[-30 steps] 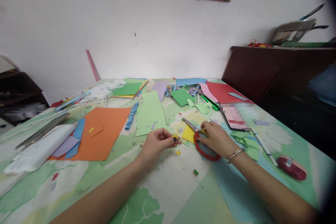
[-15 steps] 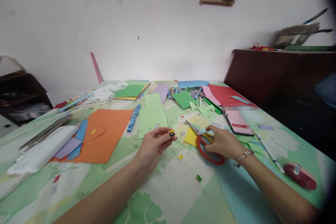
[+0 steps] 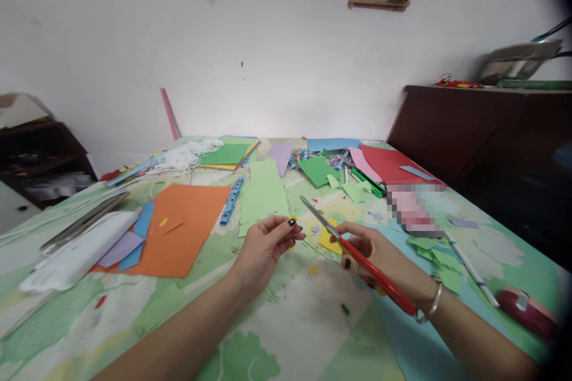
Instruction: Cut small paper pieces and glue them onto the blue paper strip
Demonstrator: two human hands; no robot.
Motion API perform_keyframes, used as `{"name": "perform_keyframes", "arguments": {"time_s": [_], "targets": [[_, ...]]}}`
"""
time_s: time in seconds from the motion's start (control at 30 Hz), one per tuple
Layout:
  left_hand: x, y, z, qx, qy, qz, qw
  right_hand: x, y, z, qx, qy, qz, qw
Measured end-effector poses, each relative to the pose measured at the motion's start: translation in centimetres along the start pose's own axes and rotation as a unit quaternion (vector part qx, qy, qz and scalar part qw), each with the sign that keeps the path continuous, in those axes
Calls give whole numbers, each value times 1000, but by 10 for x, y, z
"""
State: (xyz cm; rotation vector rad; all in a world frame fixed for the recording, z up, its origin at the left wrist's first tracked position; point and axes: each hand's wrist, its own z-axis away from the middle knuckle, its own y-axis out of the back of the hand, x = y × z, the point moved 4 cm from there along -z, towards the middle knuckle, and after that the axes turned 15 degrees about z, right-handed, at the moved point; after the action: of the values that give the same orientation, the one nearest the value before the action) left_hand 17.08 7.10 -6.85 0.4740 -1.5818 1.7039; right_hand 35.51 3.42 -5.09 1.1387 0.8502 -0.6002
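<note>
My left hand (image 3: 263, 250) is closed in a pinch on a tiny yellow paper piece (image 3: 293, 218), its tip showing past the thumbnail. In my right hand (image 3: 375, 256) are red-handled scissors (image 3: 373, 271), raised off the table with the blades pointing up and left toward my left hand. The blades look closed or nearly so. Beneath the scissors lies a yellow paper scrap (image 3: 329, 239). A light green paper strip (image 3: 264, 193) lies beyond my left hand, and light blue paper (image 3: 415, 333) lies under my right forearm.
Orange paper (image 3: 192, 220) lies left, near a blue ruler-like strip (image 3: 232, 200). White string (image 3: 187, 158) and stacked coloured sheets (image 3: 227, 155) are at the back. Red paper (image 3: 393, 164), a phone (image 3: 413, 209), a white pen (image 3: 471, 268) and a dark red mouse-like object (image 3: 525, 309) are right.
My right hand has picked the scissors up off the table and turned them toward my left hand. My left hand keeps its pinch on the yellow piece. The view has shifted slightly.
</note>
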Motion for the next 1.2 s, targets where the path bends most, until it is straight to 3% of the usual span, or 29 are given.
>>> {"name": "perform_keyframes", "arguments": {"time_s": [0.27, 1.2], "targets": [[3, 0, 1, 23, -27, 1, 999, -3, -18, 5, -4, 49, 0, 999], [1, 0, 1, 27, -28, 11, 999, -8, -27, 6, 6, -16, 27, 999]]}}
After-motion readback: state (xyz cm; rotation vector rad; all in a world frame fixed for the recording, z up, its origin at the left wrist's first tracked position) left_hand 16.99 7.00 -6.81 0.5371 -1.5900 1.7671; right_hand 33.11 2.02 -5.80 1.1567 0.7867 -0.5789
